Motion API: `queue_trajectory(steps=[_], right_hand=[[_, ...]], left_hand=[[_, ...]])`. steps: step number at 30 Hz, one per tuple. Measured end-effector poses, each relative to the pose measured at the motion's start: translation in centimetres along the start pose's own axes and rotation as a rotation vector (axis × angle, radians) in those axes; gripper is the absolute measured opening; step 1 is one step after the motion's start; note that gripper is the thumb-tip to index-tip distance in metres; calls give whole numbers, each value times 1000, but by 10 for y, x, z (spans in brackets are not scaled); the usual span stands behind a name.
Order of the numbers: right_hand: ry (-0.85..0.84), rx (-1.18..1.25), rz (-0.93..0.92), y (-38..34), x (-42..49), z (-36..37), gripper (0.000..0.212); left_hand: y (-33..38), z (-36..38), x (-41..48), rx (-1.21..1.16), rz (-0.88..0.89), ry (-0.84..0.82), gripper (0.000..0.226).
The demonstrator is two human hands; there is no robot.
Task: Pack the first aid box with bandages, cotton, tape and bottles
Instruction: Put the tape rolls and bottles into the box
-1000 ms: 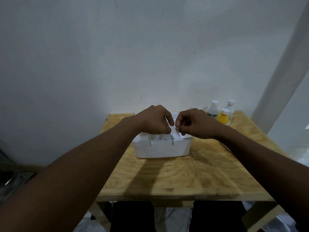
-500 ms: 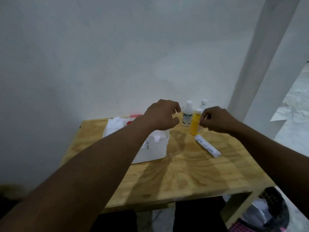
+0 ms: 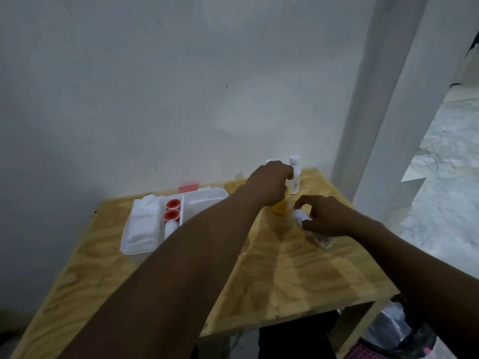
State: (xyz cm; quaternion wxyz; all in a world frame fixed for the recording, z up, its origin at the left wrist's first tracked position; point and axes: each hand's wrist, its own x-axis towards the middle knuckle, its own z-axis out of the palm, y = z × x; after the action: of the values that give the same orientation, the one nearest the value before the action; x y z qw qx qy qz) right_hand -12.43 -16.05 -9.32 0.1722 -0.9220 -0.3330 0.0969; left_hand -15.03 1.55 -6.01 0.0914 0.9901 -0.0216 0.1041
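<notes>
Wooden table, back right corner: left hand grips the yellow bottle, right hand curls round a white roll; both are best lifted level into the free compartment of the first aid box.

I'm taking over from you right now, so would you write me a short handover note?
Hands: the left hand grips the top of the yellow bottle; the right hand has its fingers curled round the white wrapped roll lying on the table.
Done: the open box holds cotton, two red-cored tape rolls and a white roll.
Left: the yellow bottle, the wrapped roll, the white bottle, and one more behind the left hand, of which only the cap shows.
</notes>
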Motion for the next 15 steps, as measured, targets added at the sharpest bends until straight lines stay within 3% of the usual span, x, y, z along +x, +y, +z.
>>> queue_trajectory(steps=[4,9,15], right_hand=[[152,162,-16,-16,-5,-38,32],[514,375,-162,-65,3,-60,31],[526,424,-459,-135,-2,-25,28]], left_hand=[[-17,-33,-9,-98,-7,113,30],[-50,-117,-41,-109,-52,213,28],[-84,-162,-90,-121,-154,144,29]])
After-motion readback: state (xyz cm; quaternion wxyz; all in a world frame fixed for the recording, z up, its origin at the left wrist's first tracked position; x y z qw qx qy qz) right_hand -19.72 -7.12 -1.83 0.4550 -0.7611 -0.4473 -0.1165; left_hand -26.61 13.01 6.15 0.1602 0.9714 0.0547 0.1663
